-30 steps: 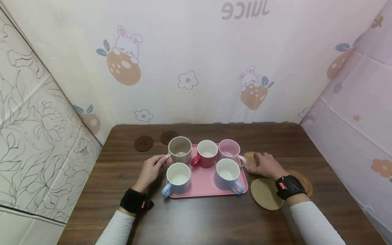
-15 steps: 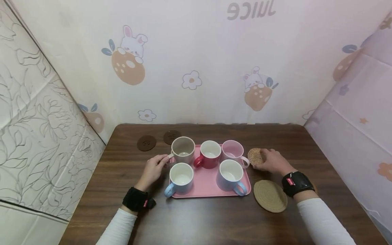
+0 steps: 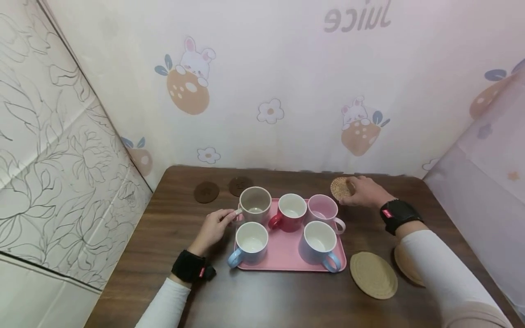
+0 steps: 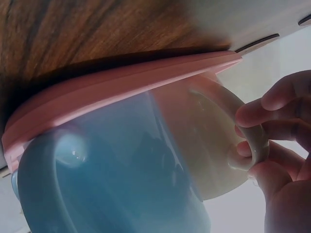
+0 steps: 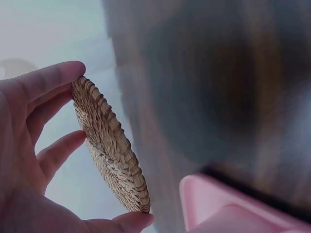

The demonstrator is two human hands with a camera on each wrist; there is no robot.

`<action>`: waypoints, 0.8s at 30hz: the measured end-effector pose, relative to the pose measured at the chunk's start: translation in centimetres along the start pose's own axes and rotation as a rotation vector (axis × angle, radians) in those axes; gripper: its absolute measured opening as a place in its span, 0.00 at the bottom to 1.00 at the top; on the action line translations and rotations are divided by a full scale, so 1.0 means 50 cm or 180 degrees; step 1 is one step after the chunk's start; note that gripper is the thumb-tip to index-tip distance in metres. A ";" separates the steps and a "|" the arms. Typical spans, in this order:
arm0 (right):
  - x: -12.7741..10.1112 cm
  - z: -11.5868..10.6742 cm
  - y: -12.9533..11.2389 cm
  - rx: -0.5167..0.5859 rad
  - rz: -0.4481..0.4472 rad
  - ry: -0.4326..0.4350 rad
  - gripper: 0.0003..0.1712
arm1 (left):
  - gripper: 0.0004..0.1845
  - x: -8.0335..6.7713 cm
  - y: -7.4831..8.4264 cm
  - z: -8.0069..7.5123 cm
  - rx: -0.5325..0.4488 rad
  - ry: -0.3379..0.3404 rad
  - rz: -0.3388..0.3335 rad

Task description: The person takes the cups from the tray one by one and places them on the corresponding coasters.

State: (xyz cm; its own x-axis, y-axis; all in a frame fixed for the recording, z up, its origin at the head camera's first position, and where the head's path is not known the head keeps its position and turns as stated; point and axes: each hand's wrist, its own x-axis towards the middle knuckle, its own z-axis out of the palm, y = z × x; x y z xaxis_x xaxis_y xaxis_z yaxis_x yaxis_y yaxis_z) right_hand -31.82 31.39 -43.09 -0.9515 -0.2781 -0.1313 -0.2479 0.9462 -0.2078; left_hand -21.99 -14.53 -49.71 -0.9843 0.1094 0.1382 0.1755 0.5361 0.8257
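Note:
A pink tray (image 3: 283, 255) on the dark wooden table holds several mugs: beige (image 3: 254, 204), red (image 3: 290, 211), pink (image 3: 324, 212), and two pale blue ones (image 3: 250, 241) (image 3: 321, 241). My left hand (image 3: 215, 226) pinches the beige mug's handle (image 4: 252, 138) at the tray's back left corner. My right hand (image 3: 362, 191) holds a small woven coaster (image 3: 339, 188) (image 5: 111, 145) on edge, in the air behind the pink mug near the back wall.
Two dark round coasters (image 3: 206, 192) (image 3: 239, 185) lie at the back left. A larger woven mat (image 3: 373, 274) and a brown disc (image 3: 406, 266) lie right of the tray. Patterned cloth walls close in the table on three sides.
My right hand has carried the small woven coaster from beside the tray's right edge up and back toward the far wall. The left hand stays on the beige mug's handle.

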 end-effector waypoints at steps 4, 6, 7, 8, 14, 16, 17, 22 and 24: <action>0.046 -0.009 -0.025 0.0022 -0.0160 0.0029 0.51 | 0.11 -0.003 -0.003 0.001 -0.0003 -0.0039 -0.0051; 0.074 -0.010 -0.037 0.0004 -0.0256 0.0046 0.50 | 0.12 -0.002 -0.003 0.001 -0.0015 -0.0037 -0.0031; 0.089 -0.010 -0.043 -0.0003 -0.0326 0.0066 0.49 | 0.12 -0.002 -0.002 0.001 -0.0019 -0.0027 -0.0034; 0.105 -0.009 -0.051 -0.0016 -0.0394 0.0073 0.48 | 0.12 -0.003 -0.002 0.001 -0.0016 -0.0010 -0.0036; 0.177 -0.003 -0.125 0.0094 -0.0672 -0.0113 0.48 | 0.11 -0.008 -0.002 -0.004 0.0007 0.0015 -0.0122; 0.194 0.000 -0.150 0.0100 -0.0716 -0.0238 0.48 | 0.12 -0.009 -0.002 -0.003 0.0023 -0.0008 -0.0117; 0.202 0.003 -0.162 0.0087 -0.0729 -0.0304 0.48 | 0.12 -0.010 -0.002 -0.002 0.0022 -0.0020 -0.0110; 0.236 0.020 -0.205 -0.0077 -0.0849 -0.0502 0.48 | 0.12 -0.011 0.001 0.002 0.0024 -0.0037 -0.0086; 0.246 0.029 -0.215 -0.0178 -0.0914 -0.0519 0.45 | 0.12 -0.009 0.004 0.002 0.0017 -0.0049 -0.0054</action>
State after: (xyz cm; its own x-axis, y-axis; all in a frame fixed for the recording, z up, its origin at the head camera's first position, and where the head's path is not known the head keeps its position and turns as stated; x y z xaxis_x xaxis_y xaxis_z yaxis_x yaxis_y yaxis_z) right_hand -40.61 17.57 -43.88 -0.8008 -0.5532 -0.2296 -0.5156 0.8318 -0.2057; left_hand -21.53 -14.40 -49.66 -0.9868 0.1130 0.1157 0.1588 0.5424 0.8249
